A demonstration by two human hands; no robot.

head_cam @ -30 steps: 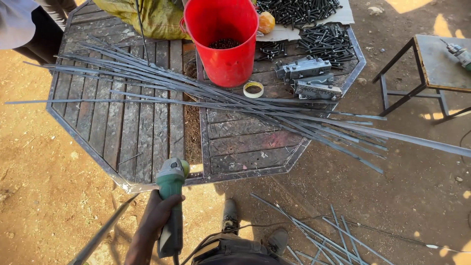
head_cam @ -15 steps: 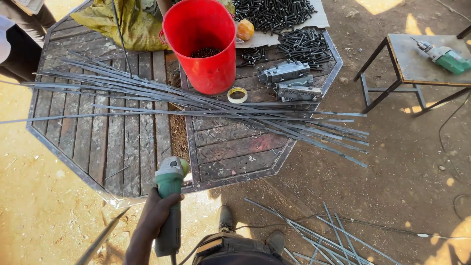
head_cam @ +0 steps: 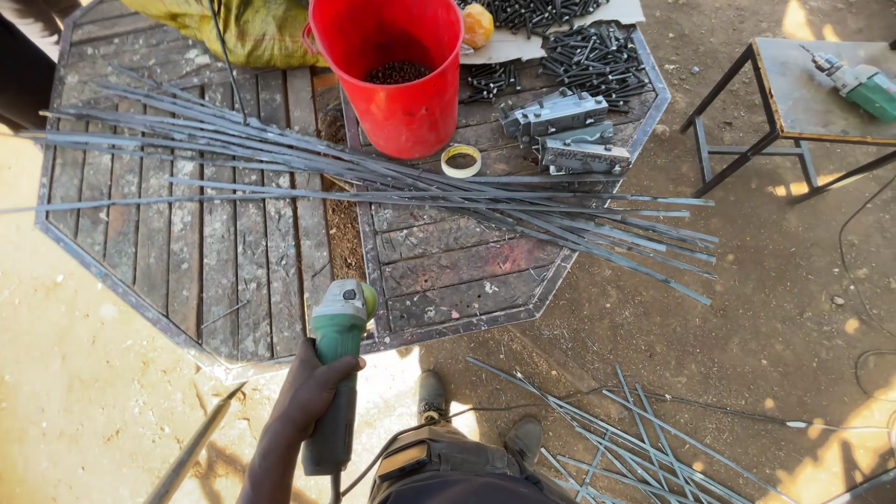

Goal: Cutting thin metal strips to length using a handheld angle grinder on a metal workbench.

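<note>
The octagonal wooden table [head_cam: 233,280] with a metal frame fills most of the view, and it stands on sandy ground just in front of the person's shoes. Across it lies the bundle of long thin steel rods [head_cam: 392,191]; their long axis goes from left to right, nearly crosswise to the person, and the right ends stick out over the table edge and fan apart a little. Behind the rods, at the far side, stands a red bucket [head_cam: 397,70] with small dark pieces inside, next to a yellow-green sack [head_cam: 247,28], and to its right are a roll of tape [head_cam: 460,161], two grey metal lock cases [head_cam: 565,131] and a heap of black bolts [head_cam: 593,56]. The angle grinder [head_cam: 338,369], green with a grey head, is at the near edge of the table, its body pointing away from the person toward the rods, so the rods lie ahead of it and above it in the picture, apart and not touching. The left hand [head_cam: 313,392] is closed firmly around the grinder body and is the only hand visible, so it is the nearer one to the rods; the right hand is out of the view. More loose rods [head_cam: 616,439] lie on the ground at the right of the shoes, and a second green power tool [head_cam: 859,84] rests on a small metal stand [head_cam: 803,121] well apart at the far right.
</note>
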